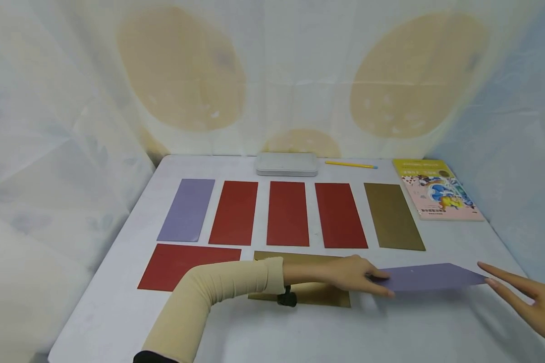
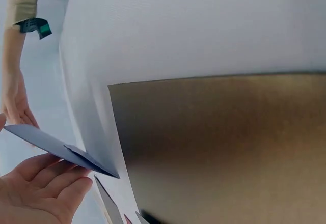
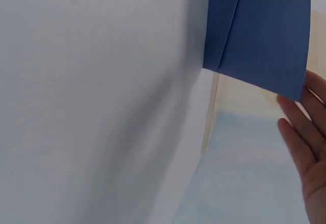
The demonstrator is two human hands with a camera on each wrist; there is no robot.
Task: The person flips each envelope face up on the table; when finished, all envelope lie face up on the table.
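A purple envelope [image 1: 429, 277] [image 2: 56, 145] [image 3: 260, 35] is held just above the white table [image 1: 345, 333] at the front right. My left hand [image 1: 354, 275] [image 2: 41, 193], reaching across in a beige sleeve, pinches its left end with the thumb on top and fingers beneath. My right hand [image 1: 527, 297] [image 3: 305, 147] has straight fingers, and their tips touch the envelope's right end. A gold envelope [image 1: 318, 295] [image 2: 219, 147] lies flat under my left wrist.
A red envelope [image 1: 181, 264] lies at the front left. Behind is a row: one purple [image 1: 187, 209], three red [image 1: 287, 213], one gold [image 1: 392, 216]. At the back stand a grey tin [image 1: 286, 164], a yellow pencil [image 1: 350, 164] and a book [image 1: 436, 189].
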